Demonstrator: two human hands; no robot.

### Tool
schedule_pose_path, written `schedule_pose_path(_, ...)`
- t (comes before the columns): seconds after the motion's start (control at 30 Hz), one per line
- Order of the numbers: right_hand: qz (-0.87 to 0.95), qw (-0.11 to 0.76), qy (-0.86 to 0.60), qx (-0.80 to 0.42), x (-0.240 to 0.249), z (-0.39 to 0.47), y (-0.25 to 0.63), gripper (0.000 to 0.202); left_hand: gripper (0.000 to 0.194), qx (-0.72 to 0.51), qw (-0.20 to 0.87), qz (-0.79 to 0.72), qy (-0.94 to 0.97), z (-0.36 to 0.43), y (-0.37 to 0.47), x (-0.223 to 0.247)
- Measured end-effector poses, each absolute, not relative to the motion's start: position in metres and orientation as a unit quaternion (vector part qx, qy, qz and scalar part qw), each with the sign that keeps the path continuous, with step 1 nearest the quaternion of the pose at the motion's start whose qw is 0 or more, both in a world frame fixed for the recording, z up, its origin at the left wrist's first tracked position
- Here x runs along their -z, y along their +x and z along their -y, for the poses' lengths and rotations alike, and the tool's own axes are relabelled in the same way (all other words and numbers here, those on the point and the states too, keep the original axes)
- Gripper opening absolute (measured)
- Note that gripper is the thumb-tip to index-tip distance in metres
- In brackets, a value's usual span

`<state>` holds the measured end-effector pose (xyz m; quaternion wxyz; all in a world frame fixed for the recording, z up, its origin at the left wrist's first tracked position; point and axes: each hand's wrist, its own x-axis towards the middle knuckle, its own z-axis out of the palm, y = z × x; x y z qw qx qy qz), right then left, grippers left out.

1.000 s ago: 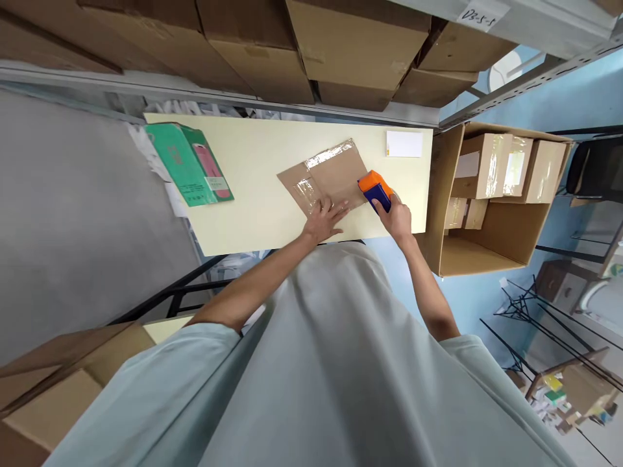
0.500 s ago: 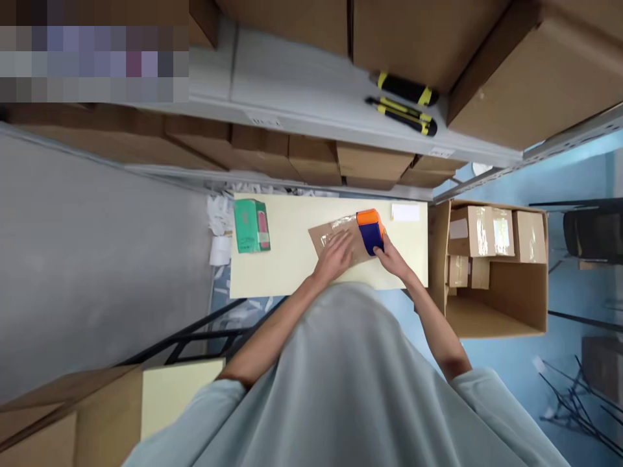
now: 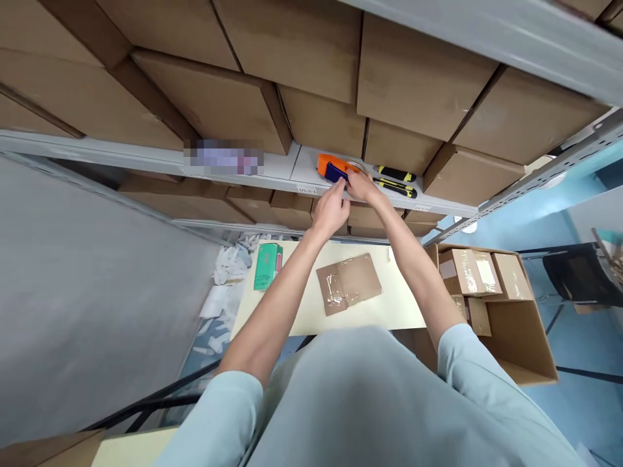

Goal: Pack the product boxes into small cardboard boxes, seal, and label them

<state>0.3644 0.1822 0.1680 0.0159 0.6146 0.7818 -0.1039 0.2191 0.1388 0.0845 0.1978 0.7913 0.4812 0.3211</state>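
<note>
The orange-and-dark-blue tape dispenser [image 3: 333, 170] has just come up off the counter [image 3: 399, 311], and it is now at the grey metal shelf [image 3: 304, 162] above. From over here I can see the right hand [image 3: 361, 185] closed around its handle end, with the body just over the shelf surface. Whether its full weight is down on the metal, I can't tell. The left hand [image 3: 331, 211] has come up too, off the cardboard; its fingertips are right by the dispenser's near side and close to the other hand, but I can't make out whether they hold anything.

A black-and-yellow cutter [image 3: 396, 173] lies just beside the right hand, with a slim black-and-yellow tool [image 3: 396, 189] next to it on the same shelf.

Down on the counter, the flat piece of brown cardboard with shiny clear tape on it [image 3: 360, 279] lies alone, slightly skewed, with neither hand on it. To my eye that means the taping has paused, or this stretch of it is over. The green printed box with a pink panel [image 3: 265, 267] stays at the left end of the counter, partly behind the left forearm. Beside the right end stands a big open brown carton [image 3: 511, 324] with smaller taped boxes [image 3: 467, 269] inside.
</note>
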Motion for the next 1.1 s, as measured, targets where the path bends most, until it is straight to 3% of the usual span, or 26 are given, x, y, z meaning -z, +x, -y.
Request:
schedule_pose_path(0.1, -0.777, 0.041, 0.623, 0.085, -0.182, -0.194, 0.355, 0.041, 0.070, -0.329, 0.215, -0.484, 0.782, -0.123, 0.215, -0.078)
schedule_pose_path(0.23, -0.765, -0.037, 0.643, 0.000, -0.164, -0.154, 0.358, 0.057, 0.069, -0.300, 0.244, -0.520, 0.762, -0.052, 0.177, -0.018)
schedule_pose_path(0.3, -0.758, -0.085, 0.647, -0.019, -0.127, -0.110, 0.363, 0.062, 0.070, -0.254, 0.280, -0.547, 0.747, -0.002, 0.152, 0.030)
schedule_pose_path(0.37, -0.759, -0.081, 0.646, 0.028, -0.073, -0.051, 0.365, 0.064, 0.073, -0.192, 0.325, -0.570, 0.730, 0.054, 0.132, 0.079)
schedule_pose_path(0.5, -0.768, 0.068, 0.583, 0.257, 0.043, 0.088, 0.360, 0.060, 0.079, -0.066, 0.410, -0.531, 0.739, 0.145, 0.125, 0.145)
schedule_pose_path(0.63, -0.765, 0.123, 0.523, 0.353, 0.109, 0.165, 0.365, 0.057, 0.079, 0.000, 0.434, -0.452, 0.780, 0.176, 0.140, 0.172)
schedule_pose_path(0.9, -0.709, 0.151, 0.577, 0.377, 0.106, 0.171, 0.394, 0.061, 0.081, 0.021, 0.424, -0.456, 0.782, 0.171, 0.134, 0.185)
schedule_pose_path(1.1, -0.726, 0.149, 0.548, 0.387, 0.118, 0.191, 0.387, 0.065, 0.094, 0.033, 0.434, -0.458, 0.775, 0.176, 0.146, 0.190)
